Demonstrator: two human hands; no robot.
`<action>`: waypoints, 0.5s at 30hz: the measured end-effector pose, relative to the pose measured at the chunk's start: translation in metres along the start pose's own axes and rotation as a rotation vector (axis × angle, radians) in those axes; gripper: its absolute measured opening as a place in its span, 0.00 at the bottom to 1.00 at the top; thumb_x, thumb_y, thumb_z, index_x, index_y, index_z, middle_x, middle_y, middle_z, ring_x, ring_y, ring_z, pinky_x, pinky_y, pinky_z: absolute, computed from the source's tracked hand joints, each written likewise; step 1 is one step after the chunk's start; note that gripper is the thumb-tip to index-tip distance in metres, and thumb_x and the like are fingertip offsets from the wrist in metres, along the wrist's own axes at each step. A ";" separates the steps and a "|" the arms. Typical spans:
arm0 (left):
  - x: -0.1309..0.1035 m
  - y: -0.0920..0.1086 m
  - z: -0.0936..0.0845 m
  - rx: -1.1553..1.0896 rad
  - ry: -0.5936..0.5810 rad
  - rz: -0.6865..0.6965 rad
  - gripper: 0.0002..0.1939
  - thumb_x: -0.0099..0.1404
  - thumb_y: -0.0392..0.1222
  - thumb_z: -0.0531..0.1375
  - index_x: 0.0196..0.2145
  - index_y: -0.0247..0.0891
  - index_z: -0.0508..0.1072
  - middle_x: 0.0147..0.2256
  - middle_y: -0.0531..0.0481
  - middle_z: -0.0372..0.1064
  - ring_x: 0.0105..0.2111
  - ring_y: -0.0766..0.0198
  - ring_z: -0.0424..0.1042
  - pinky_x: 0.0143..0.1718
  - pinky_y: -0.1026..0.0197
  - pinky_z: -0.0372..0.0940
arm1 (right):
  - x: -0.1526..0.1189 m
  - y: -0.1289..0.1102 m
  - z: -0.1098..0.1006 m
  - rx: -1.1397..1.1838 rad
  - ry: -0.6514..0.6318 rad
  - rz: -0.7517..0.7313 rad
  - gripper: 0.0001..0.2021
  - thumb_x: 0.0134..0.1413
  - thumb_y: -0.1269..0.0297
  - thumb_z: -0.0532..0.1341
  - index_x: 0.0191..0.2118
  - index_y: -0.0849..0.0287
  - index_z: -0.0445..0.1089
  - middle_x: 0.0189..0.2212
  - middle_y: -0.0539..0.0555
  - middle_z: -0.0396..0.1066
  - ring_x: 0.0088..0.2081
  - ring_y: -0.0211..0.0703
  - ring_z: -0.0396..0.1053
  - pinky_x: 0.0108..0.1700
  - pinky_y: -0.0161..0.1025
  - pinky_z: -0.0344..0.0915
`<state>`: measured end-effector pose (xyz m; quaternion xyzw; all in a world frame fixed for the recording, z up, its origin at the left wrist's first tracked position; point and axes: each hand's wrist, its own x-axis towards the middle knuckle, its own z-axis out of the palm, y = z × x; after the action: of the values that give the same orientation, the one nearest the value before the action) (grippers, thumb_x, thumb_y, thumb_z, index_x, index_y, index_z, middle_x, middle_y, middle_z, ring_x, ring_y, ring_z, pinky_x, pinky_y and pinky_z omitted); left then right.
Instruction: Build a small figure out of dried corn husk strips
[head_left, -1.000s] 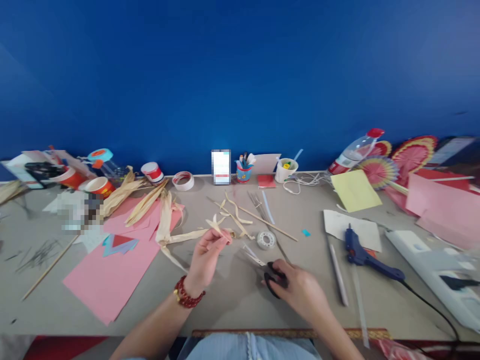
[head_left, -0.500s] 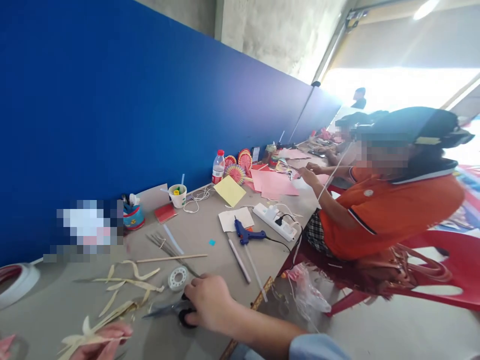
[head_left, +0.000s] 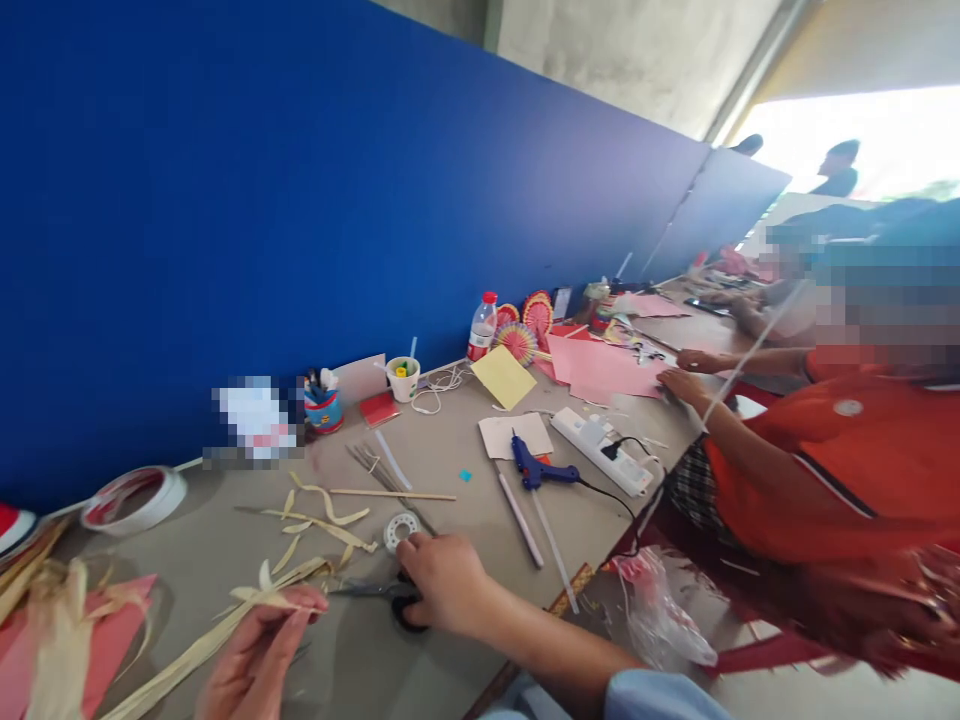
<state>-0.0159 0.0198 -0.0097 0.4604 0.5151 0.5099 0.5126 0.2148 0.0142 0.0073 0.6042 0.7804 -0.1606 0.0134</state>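
My left hand (head_left: 259,655) is at the lower left of the head view. Its thumb and fingers pinch a pale strip of dried husk (head_left: 264,592) with petal-like pieces. My right hand (head_left: 450,580) rests low on the table, fingers closed round the black handles of a pair of scissors (head_left: 409,608). The blades point left, towards the left hand, and look blurred. Just beyond the right fingers lies a small white tape roll (head_left: 402,530). Loose husk strips (head_left: 330,525) and a thin wooden stick (head_left: 394,494) lie past the hands.
A blue glue gun (head_left: 540,466) and a white power strip (head_left: 600,452) lie right of centre. Along the blue partition stand a paper cup (head_left: 403,380), a pen holder (head_left: 324,412) and a bottle (head_left: 483,328). A person in orange (head_left: 847,470) sits at right. Pink paper (head_left: 124,625) lies left.
The view has turned left, so the table's things sit further right, and more husk and pink paper shows at left. Both hands keep much the same place on the table.
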 end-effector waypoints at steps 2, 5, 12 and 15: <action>0.000 -0.001 0.000 -0.037 -0.031 0.003 0.15 0.51 0.54 0.70 0.27 0.40 0.76 0.31 0.50 0.76 0.37 0.58 0.74 0.41 0.62 0.71 | 0.000 0.003 -0.004 0.041 -0.029 -0.013 0.22 0.41 0.52 0.69 0.42 0.57 0.70 0.38 0.54 0.75 0.32 0.49 0.75 0.27 0.35 0.61; -0.001 -0.001 0.001 -0.058 -0.047 -0.008 0.12 0.54 0.50 0.69 0.29 0.40 0.76 0.33 0.49 0.76 0.38 0.58 0.73 0.43 0.62 0.70 | -0.003 0.007 -0.010 0.097 -0.032 -0.045 0.19 0.41 0.55 0.70 0.40 0.56 0.71 0.37 0.52 0.75 0.33 0.46 0.73 0.29 0.34 0.57; -0.004 0.006 0.007 -0.030 -0.136 0.052 0.10 0.61 0.48 0.64 0.29 0.38 0.75 0.32 0.47 0.73 0.38 0.57 0.72 0.43 0.61 0.68 | -0.007 -0.006 -0.024 0.475 0.123 -0.206 0.04 0.57 0.64 0.61 0.37 0.57 0.73 0.33 0.51 0.72 0.32 0.39 0.70 0.33 0.31 0.60; -0.005 0.010 0.008 0.004 -0.133 0.076 0.08 0.62 0.46 0.63 0.30 0.39 0.75 0.35 0.46 0.73 0.40 0.57 0.72 0.44 0.60 0.67 | -0.003 -0.022 -0.023 0.721 0.138 -0.290 0.07 0.57 0.63 0.61 0.41 0.58 0.71 0.36 0.52 0.71 0.30 0.36 0.68 0.32 0.31 0.62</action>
<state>-0.0082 0.0161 0.0011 0.5136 0.4631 0.4963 0.5248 0.1992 0.0126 0.0351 0.4631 0.7503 -0.3836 -0.2746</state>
